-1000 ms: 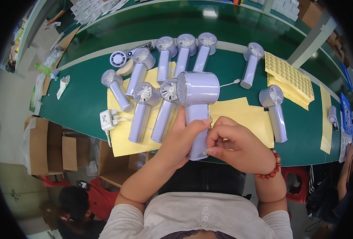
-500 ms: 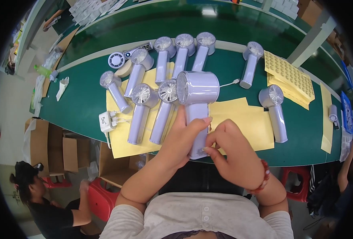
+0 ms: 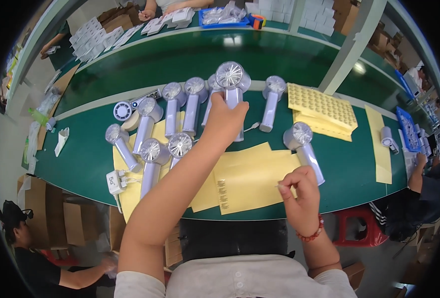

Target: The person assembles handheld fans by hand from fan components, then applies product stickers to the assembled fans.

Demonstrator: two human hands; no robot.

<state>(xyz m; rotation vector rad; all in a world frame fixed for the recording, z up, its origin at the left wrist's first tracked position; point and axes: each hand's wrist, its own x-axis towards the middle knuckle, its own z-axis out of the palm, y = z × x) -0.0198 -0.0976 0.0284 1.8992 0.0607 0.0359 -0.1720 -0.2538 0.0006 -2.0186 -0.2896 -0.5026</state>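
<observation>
My left hand [image 3: 225, 119] is wrapped round the handle of a lavender handheld fan [image 3: 231, 75] in clear wrap, held upright at the back row of similar fans. My right hand [image 3: 302, 201] hovers over the yellow sheets [image 3: 257, 174] near the table's front edge, thumb and finger pinched. A tiny pale bit shows at its fingertips, too small to name. Small printed labels [image 3: 223, 193] line the left edge of the top sheet. More wrapped fans [image 3: 195, 94] stand or lie to the left, and two others [image 3: 299, 136] to the right.
A white charger block [image 3: 115, 183] with plugged-in cables lies at the left. An unwrapped fan [image 3: 123, 110] is behind it. Stacked yellow sticker sheets [image 3: 324, 107] lie back right, near a metal post [image 3: 356, 44]. Co-workers sit at both sides; another works across the table.
My left hand has carried the fan forward, away from my body, to the back row. My right hand has come off its handle and moved right. The view has shifted too.
</observation>
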